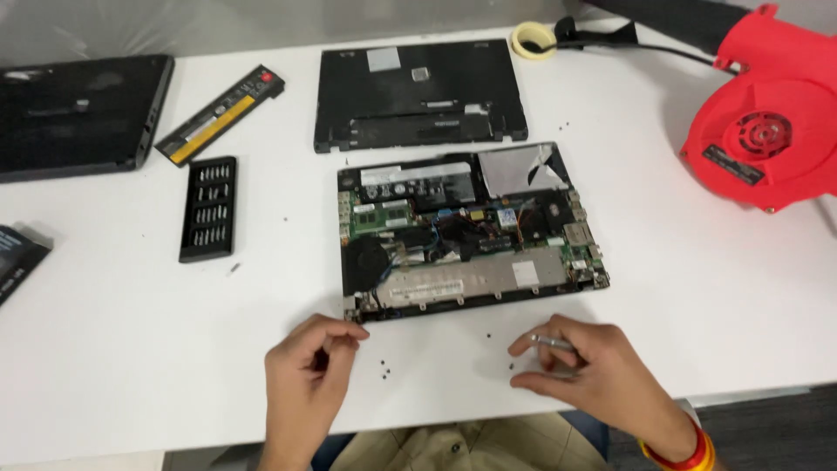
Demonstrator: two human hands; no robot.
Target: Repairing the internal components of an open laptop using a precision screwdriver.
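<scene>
Hands low on the white desk (113, 349), both at the near edge. Left hand (305, 375) sits curled, fingertips pinched together right at the front left corner of the opened laptop (466, 231), touching the hinge area; whether anything small is between the fingers, I cannot tell. Right hand (584, 366) is closed around a thin silver screwdriver (551, 342), its tip pointing toward the left hand. Tiny black screws (382, 370) lie scattered between the two hands. Just beyond the fingers, the laptop lies with its insides exposed. Farther off from the hands rests the removed bottom cover (418, 92). Well away past the left hand: a black bit case (209, 208), a long battery (220, 115) and another laptop (78, 113). Far beyond the right hand, a red blower (767, 131).
</scene>
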